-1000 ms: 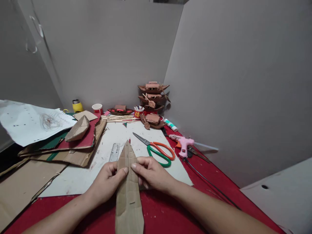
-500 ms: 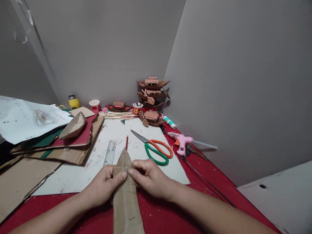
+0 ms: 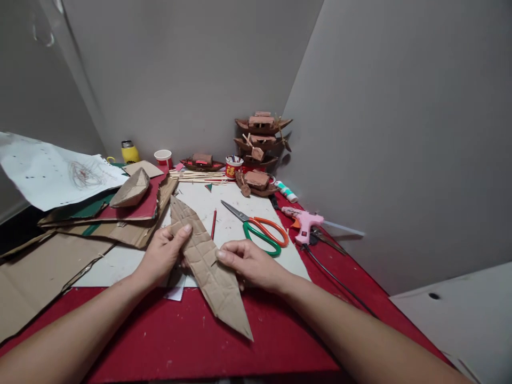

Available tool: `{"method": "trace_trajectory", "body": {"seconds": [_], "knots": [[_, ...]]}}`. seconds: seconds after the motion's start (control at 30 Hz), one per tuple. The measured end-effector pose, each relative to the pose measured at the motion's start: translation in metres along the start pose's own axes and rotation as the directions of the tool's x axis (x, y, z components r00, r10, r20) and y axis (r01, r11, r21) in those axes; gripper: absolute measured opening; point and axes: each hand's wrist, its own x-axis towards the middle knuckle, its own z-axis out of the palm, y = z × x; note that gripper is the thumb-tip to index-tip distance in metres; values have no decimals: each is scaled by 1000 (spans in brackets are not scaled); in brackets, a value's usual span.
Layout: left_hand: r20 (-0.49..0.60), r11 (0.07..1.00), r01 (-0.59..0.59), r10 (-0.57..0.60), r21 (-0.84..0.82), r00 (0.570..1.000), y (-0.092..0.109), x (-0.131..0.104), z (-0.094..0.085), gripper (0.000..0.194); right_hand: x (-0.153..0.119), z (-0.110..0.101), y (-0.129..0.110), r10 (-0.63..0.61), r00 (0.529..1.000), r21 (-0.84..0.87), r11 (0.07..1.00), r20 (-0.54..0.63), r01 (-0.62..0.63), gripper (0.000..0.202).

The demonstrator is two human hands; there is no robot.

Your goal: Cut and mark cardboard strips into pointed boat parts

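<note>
Head camera gives me both bare hands above a red-covered surface (image 3: 280, 346), and I take the steel scissors with orange and green handles (image 3: 247, 217) as my landmark. Left of the scissors and nearer to me is a long brown cardboard strip (image 3: 218, 293), creased and pointed at both ends, slanting from far left to near right. My left hand (image 3: 166, 248) has its grip clasped on the strip toward the far tip, thumb on top. My right hand (image 3: 248, 262) has its grip pinching the strip's right edge around the middle, thumb on top.

Just left of the scissors I see a slim red pencil (image 3: 214, 223); both lie on a flat white sheet (image 3: 230, 229). To their right is a pink glue gun (image 3: 305, 223) with a black cable. Beyond the scissors stand stacked brown model boats with cabins (image 3: 262, 124). Well to their left, a small folded brown cardboard hull (image 3: 131, 189) rests on a pile of red, green and brown boards (image 3: 138, 234).
</note>
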Motion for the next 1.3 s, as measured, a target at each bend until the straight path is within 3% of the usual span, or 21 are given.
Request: {"method": "trace_trajectory", "body": {"seconds": [0.13, 0.37, 0.63, 0.83, 1.13, 1.3], "knots": [[7, 1000, 1, -1, -21, 1000, -1, 3, -3, 33, -1, 1, 2, 69, 996, 75, 994, 50, -73, 44], [50, 999, 24, -22, -35, 999, -6, 1, -3, 29, 5, 6, 9, 59, 997, 110, 992, -48, -54, 37], [-46, 979, -142, 150, 148, 988, -9, -2, -4, 28, 10, 20, 14, 133, 984, 221, 970, -117, -104, 36], [38, 1000, 2, -2, -22, 999, -9, 1, -1, 33, 8, 14, 13, 27, 993, 296, 955, -118, 10, 41], [89, 997, 53, -48, -54, 995, -3, -1, 0, 24, 7, 6, 4, -52, 986, 207, 975, -158, 85, 47], [191, 988, 151, -146, -12, 971, 1, -6, 1, 21, 10, 1, 0, -85, 982, 206, 971, -172, 120, 42]]}}
